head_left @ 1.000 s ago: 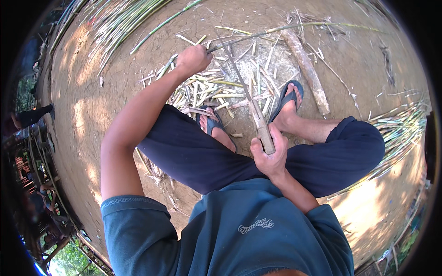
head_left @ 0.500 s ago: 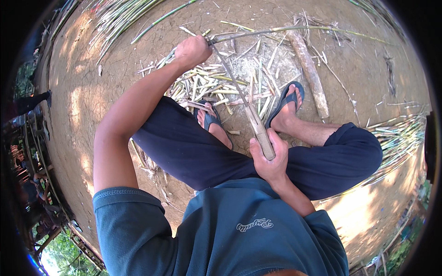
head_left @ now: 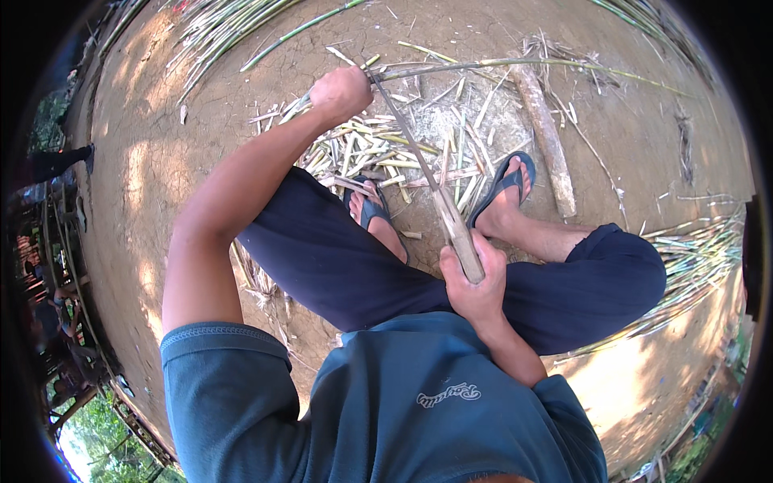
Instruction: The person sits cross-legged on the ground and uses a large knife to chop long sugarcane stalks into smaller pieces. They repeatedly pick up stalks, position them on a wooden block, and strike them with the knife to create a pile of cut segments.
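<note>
My right hand (head_left: 479, 282) is wrapped round the thick wooden handle of a knife (head_left: 457, 233) in front of my lap. Its long, narrow blade, seen nearly edge-on, slants up and left to meet a long green stalk (head_left: 515, 61) close to my left hand (head_left: 342, 92). The left hand is closed round the near end of that stalk, which reaches far off to the right. I cannot tell how deep the blade sits. Below lie short cut pieces of stalk (head_left: 354, 149), heaped between and beyond my sandalled feet.
Beyond my right foot (head_left: 507, 189) a thick log (head_left: 543, 141) lies on the bare earth. Long stalks (head_left: 225, 32) are bundled at the far left, and another pile (head_left: 700, 262) lies right of my knee. Someone's leg (head_left: 68, 163) shows at the left rim.
The view has shifted slightly. Both hands keep their grips, and the blade still meets the stalk beside my left hand.
</note>
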